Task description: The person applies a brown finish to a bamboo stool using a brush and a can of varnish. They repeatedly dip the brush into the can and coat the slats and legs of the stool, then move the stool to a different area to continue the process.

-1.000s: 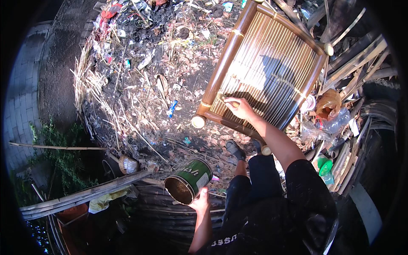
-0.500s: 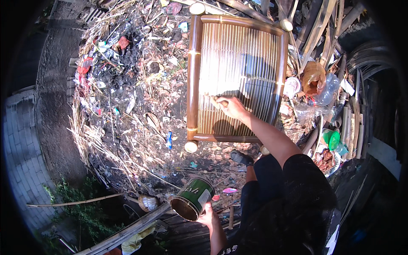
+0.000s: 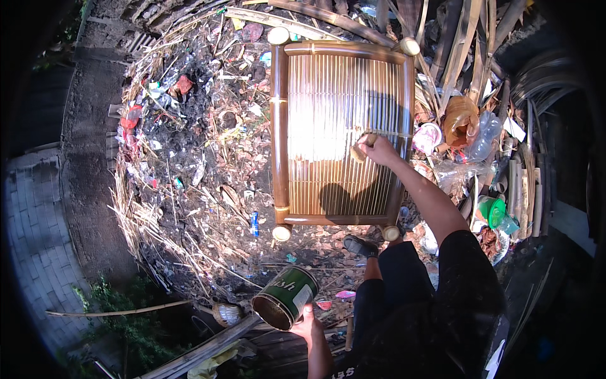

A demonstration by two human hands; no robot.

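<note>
My right hand (image 3: 379, 151) is closed on a small tan applicator (image 3: 358, 153); whether it is a brush or a sponge I cannot tell. It touches the glossy slatted top of a brown bamboo table (image 3: 315, 183), right of the middle. Thick round bamboo poles frame the slats, with pale cut ends at the corners. Lower down, my left hand (image 3: 307, 327) grips a green metal can (image 3: 290, 290) from its right side. The can is tilted, its open mouth toward the lower left and its inside dark brown.
Dry leaves and litter (image 3: 214, 183) cover the ground left of the table. Split bamboo poles (image 3: 464, 57), plastic bags (image 3: 485, 136) and a green-lidded tub (image 3: 495, 211) lie to the right. My shoe (image 3: 360, 245) stands by the table's near edge. A bamboo pole (image 3: 202, 344) crosses at lower left.
My right hand has moved right across the slats with the tan applicator. The table sits slightly lower and further left in view. My left hand still holds the can in nearly the same place.
</note>
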